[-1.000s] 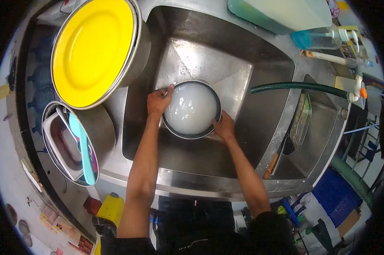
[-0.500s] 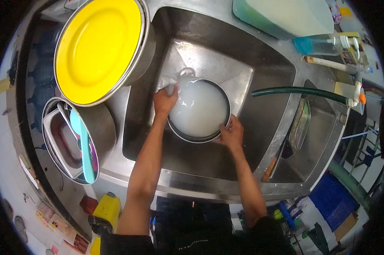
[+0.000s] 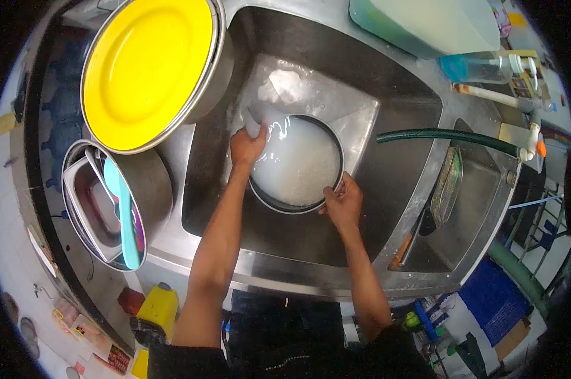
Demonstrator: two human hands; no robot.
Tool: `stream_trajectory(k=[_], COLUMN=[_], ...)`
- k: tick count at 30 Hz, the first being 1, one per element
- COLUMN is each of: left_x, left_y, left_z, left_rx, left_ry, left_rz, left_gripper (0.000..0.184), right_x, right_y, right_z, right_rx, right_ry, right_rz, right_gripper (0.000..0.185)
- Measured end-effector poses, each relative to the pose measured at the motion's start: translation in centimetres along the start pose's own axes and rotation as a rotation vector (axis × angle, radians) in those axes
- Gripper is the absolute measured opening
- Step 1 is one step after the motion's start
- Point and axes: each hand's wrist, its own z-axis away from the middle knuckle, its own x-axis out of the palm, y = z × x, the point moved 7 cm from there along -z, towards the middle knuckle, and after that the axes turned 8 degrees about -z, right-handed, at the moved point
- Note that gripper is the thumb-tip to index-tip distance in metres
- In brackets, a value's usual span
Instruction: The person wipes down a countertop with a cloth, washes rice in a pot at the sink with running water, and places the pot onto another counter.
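Note:
A round dark-rimmed pot (image 3: 343,158) is tilted inside the steel sink (image 3: 310,246). It holds cloudy white water (image 3: 282,155), with a pale grainy layer like rice showing toward its right side. Milky water spills over the far left rim and foams on the sink floor. My left hand (image 3: 248,148) grips the pot's left edge, thumb along the rim. At the lower right edge my right hand (image 3: 343,201) pinches the rim, its fingers partly hidden under the pot.
A yellow plate (image 3: 149,72) tops a large steel pot at left. Below it, a steel pot (image 3: 149,202) holds a metal tray and a turquoise spoon (image 3: 125,215). A green hose (image 3: 446,134) reaches over the sink from the right. A greenish tub (image 3: 392,25) and a bottle (image 3: 475,66) stand behind.
More water has poured out of the pot, and white foam has spread on the sink floor beyond it. The grainy layer shows more clearly. Both hands keep nearly the same place.

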Motion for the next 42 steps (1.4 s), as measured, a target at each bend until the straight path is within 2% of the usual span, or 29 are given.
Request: stream_trajectory(k=[9,13,16,18,22,24,28,31,33,36,39,42], left_x=[-1.3,-0.7,-0.5,-0.7,0.5,0.8,2.4,2.5,2.8,0.9,2.4,1.9], left_y=[1.2,0.7,0.3,0.4,-0.9,-0.9,-2.9,-3.2,-3.6,-2.2,-3.4,-2.9], left_z=[0.9,0.4,0.1,0.4,-0.4,-0.5,-1.7,-1.7,-1.5,-0.5,-1.3,-0.8], left_rx=[-0.04,-0.024,-0.036,-0.112,-0.11,-0.04,-0.081,-0.106,-0.167,-0.222,-0.229,-0.247], left_ry=[-0.071,-0.035,-0.024,-0.096,-0.102,-0.065,-0.084,-0.102,-0.085,-0.066,-0.086,-0.057], left_rz=[0.083,0.088,0.124,0.11,0.086,0.244,0.184,0.217,0.316,0.303,0.395,0.436], left_gripper=[0.051,0.051,0.049,0.048,0.048,0.053,0.058,0.062,0.06,0.055,0.048,0.045], right_x=[0.6,0.7,0.7,0.8,0.6,0.6,0.6,0.8,0.6,0.8,1.0,1.0], right_y=[-0.6,-0.9,-1.6,-2.0,-1.6,-2.0,-2.3,-1.8,-1.9,-2.2,-2.4,-2.7], right_z=[0.7,1.2,1.5,1.7,1.7,2.0,2.4,2.5,2.7,3.0,3.3,3.4], right_rx=[-0.029,-0.047,-0.091,-0.082,-0.087,-0.094,-0.112,-0.115,-0.116,-0.114,-0.085,-0.092], right_ry=[-0.009,-0.019,0.003,-0.004,-0.008,-0.011,0.03,0.011,0.036,0.048,0.048,0.051], right_rz=[-0.038,-0.057,-0.085,-0.075,-0.057,-0.027,-0.061,-0.086,-0.103,-0.175,-0.109,-0.072], right_gripper=[0.023,0.023,0.015,0.018,0.017,0.018,0.009,0.019,0.008,0.008,0.015,0.009])
